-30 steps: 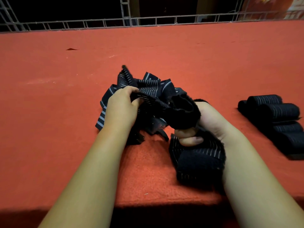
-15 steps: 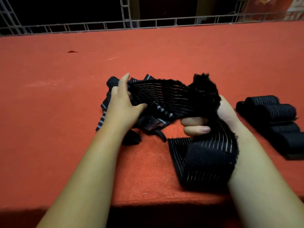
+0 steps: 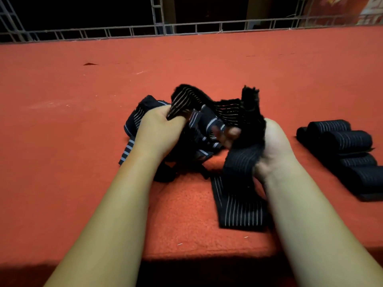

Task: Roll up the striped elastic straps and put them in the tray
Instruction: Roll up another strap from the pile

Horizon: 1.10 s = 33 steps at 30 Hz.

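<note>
Sagging between them, the strap (image 3: 228, 112) is gripped by left hand (image 3: 157, 131) and right hand (image 3: 273, 146).

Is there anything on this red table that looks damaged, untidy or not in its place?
Two things. The unrolled straps lie in a tangled heap under the left hand, not flat. A small dark triangular mark on the red cloth far left looks like a tear or a scrap; too small to tell.

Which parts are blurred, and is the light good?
Head view: fingers of the right hand and the strap they grip are smeared by motion; the left hand, gripping it, is sharper; light is dim, so the rolled straps look nearly black.
</note>
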Each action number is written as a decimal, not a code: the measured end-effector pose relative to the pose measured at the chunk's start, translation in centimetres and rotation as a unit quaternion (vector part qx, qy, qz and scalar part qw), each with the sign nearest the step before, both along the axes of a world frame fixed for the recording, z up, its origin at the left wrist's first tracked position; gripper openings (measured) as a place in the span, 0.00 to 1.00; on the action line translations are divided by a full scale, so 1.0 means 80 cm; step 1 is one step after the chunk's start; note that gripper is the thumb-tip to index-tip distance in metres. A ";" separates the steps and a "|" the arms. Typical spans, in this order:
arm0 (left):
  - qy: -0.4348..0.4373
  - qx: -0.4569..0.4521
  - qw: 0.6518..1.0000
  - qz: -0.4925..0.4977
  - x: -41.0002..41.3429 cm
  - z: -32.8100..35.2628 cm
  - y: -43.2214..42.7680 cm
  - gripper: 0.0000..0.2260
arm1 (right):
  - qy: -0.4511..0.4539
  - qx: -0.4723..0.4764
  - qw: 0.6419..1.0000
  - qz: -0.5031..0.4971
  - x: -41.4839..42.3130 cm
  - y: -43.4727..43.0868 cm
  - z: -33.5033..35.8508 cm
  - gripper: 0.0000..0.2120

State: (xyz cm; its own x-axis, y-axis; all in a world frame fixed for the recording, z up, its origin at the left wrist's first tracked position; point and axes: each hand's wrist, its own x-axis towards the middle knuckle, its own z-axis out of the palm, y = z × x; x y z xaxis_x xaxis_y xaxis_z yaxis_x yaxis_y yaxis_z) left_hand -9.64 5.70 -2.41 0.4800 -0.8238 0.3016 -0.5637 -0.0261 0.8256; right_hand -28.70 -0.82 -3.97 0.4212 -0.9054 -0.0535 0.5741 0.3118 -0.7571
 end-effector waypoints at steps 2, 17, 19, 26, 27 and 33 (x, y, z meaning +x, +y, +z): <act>0.023 -0.023 0.999 0.009 0.003 0.005 -0.002 0.18 | -0.047 -0.001 0.998 -0.033 0.009 0.000 0.001 0.13; 0.326 -0.008 0.899 -0.293 -0.036 0.011 0.010 0.27 | 0.005 -0.018 0.986 -0.164 0.027 0.001 -0.005 0.14; 0.175 0.010 0.947 -0.269 -0.028 0.004 0.007 0.30 | 0.012 -0.012 0.986 -0.166 0.027 0.001 -0.007 0.16; -0.203 0.069 0.974 -0.075 -0.001 -0.013 -0.007 0.19 | 0.048 -0.008 0.982 -0.182 0.015 -0.004 -0.004 0.12; -0.196 0.088 0.974 -0.069 0.003 -0.012 -0.006 0.24 | 0.059 -0.020 0.980 -0.189 0.013 -0.006 -0.004 0.12; 0.166 0.063 0.973 -0.148 -0.006 0.019 0.007 0.18 | 0.110 -0.082 0.977 -0.163 0.019 0.000 -0.003 0.15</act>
State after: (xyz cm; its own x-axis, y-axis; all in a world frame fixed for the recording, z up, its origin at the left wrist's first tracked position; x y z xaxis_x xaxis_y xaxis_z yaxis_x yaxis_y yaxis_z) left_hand -10.16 6.27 -0.86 0.2702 -0.9610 0.0588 -0.2650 -0.0155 0.9641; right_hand -27.18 -0.85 -4.25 0.1045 -0.9935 0.0460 0.4411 0.0048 -0.8975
